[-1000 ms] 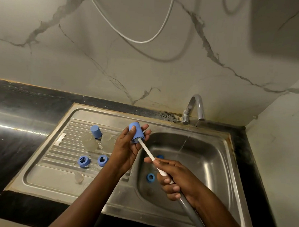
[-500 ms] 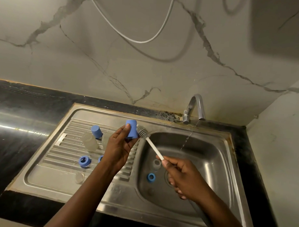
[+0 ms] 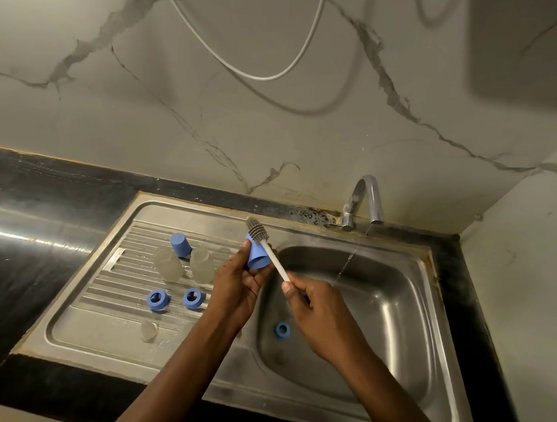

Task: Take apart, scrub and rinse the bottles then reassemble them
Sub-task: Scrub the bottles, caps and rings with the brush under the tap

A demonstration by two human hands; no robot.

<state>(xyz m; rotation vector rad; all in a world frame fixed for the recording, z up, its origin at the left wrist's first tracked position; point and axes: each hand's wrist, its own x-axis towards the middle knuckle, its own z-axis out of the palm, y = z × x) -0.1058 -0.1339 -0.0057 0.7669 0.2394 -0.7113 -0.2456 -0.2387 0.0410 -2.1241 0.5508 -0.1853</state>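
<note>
the left hand (image 3: 239, 285), near the centre of the frame, has thumb and fingers curled round a blue cap (image 3: 258, 257), which sits tilted with its narrow end up and to the left and its wider end lower, over the line where the draining board (image 3: 84, 326) meets the basin (image 3: 390, 314). the bottle brush (image 3: 256, 230) lies outside the cap: its grey bristled head is against the cap's upper end and its white stem runs down and right across the cap's side. the right hand (image 3: 317, 311), just right of centre, is closed round the stem's lower part with the thumb pressed along it; the rest of the handle is hidden under the hand. on the draining board, left of centre, two clear bottles (image 3: 169, 265) lie side by side with a second blue cap (image 3: 180, 244) between them at their far ends. nearer the bottom of the frame sit two blue rings (image 3: 157, 299), and below them a small clear piece (image 3: 149, 330). a third blue ring (image 3: 282, 329) lies in the basin, below the right hand. the tap (image 3: 365, 198), upper right of the sink, lets a thin stream of water (image 3: 348, 261) fall into the basin. a white hose (image 3: 245, 69) loops across the marble wall (image 3: 147, 125) at the top.
</note>
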